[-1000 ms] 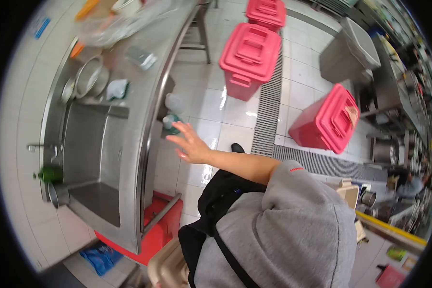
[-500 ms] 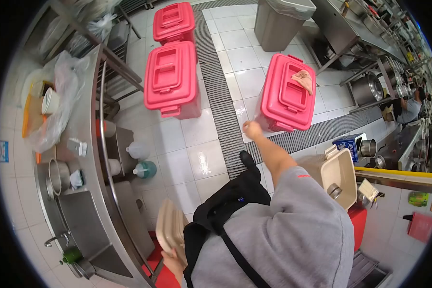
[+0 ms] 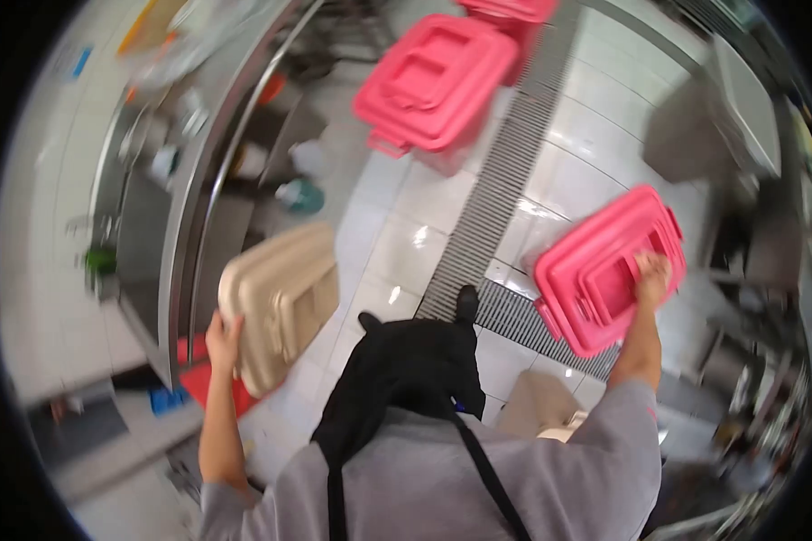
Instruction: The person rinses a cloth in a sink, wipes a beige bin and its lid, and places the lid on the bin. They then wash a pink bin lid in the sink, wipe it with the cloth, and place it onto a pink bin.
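Observation:
My left hand [image 3: 225, 341] grips the edge of a beige lid [image 3: 284, 311], which is tilted upright at my left side. Over on the right, my right hand [image 3: 652, 273] is on top of the pink lid [image 3: 609, 279] of a bin, at the far part of its recessed middle. The fingers there look bent around a pinkish cloth that was lying on that lid, though blur hides most of it. Below the pink bin, a beige bin [image 3: 537, 406] stands partly hidden by my right arm and shoulder.
Two more pink lidded bins, the nearer one [image 3: 433, 81] at the top centre, stand beside the floor drain grating [image 3: 492, 198]. A grey bin [image 3: 695, 126] is at the upper right. A steel sink counter [image 3: 185, 243] runs along the left. A green bottle [image 3: 299, 197] sits below it.
My view has turned. My right hand has moved from beside the pink bin onto its lid, at the cloth. My left hand has raised the beige lid, which now shows fully.

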Demonstrator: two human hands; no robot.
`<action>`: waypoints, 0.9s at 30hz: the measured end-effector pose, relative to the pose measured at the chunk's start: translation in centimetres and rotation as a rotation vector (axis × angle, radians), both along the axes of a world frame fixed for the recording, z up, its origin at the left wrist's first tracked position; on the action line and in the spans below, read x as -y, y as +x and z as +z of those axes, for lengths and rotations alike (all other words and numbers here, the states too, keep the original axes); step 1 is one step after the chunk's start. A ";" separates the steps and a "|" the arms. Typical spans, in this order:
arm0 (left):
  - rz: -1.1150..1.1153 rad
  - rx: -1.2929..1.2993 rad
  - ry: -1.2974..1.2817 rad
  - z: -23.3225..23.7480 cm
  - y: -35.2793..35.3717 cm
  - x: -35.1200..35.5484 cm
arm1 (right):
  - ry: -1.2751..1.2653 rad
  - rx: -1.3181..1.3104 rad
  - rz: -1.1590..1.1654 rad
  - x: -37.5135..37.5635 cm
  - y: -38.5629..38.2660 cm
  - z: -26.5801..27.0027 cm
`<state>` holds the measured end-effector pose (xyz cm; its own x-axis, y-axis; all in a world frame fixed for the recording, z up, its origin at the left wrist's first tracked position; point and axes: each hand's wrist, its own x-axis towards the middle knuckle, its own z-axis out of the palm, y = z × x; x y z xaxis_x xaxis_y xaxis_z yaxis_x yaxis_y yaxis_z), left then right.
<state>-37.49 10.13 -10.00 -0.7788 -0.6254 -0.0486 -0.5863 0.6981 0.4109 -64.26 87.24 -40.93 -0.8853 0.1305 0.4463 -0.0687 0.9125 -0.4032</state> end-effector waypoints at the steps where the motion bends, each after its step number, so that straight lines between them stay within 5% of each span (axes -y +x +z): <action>1: 0.006 0.021 -0.053 0.6 -0.6 -0.7 | -0.554 0.176 -0.228 0.5 0.0 0.5; 4: 0.133 0.039 -0.053 2.1 -1.3 -2.3 | -0.229 0.437 -0.212 1.0 -1.2 4.0; 6: 0.186 -0.021 -0.041 3.5 -1.7 -3.9 | -0.687 0.129 -0.214 2.0 -2.2 5.4; 7: 0.202 -0.073 -0.016 4.0 -1.9 -4.2 | -0.687 0.123 -0.191 4.1 -2.9 7.1; 9: 0.211 -0.090 -0.066 3.9 -0.9 -3.4 | -1.444 0.491 -0.113 10.1 -2.9 10.1; 11: 0.218 -0.094 -0.105 3.8 0.0 -3.4 | -1.272 0.550 0.044 17.8 -2.9 12.1; 14: 0.267 -0.215 -0.025 4.7 0.2 -3.7 | -1.339 1.003 0.197 29.9 -1.8 20.1; 16: 0.289 -0.144 0.020 5.4 0.7 -3.7 | -1.707 1.290 0.479 35.2 -1.4 18.0; 18: 0.323 -0.204 0.068 4.9 1.7 -3.9 | -1.310 1.368 0.630 40.4 -0.1 20.7; 22: 0.396 -0.184 -0.054 6.7 4.0 -3.5 | -1.634 1.518 0.818 47.0 -1.0 18.4; 24: 0.433 -0.284 -0.004 7.8 5.3 -3.8 | -1.832 1.699 1.574 51.1 -3.7 14.7; 25: 0.469 -0.355 0.046 8.6 6.5 -3.6 | -1.562 1.372 1.054 52.0 -0.8 21.3; 27: 0.516 -0.460 0.067 9.9 10.5 -1.6 | -1.534 1.434 1.292 54.3 -0.7 23.2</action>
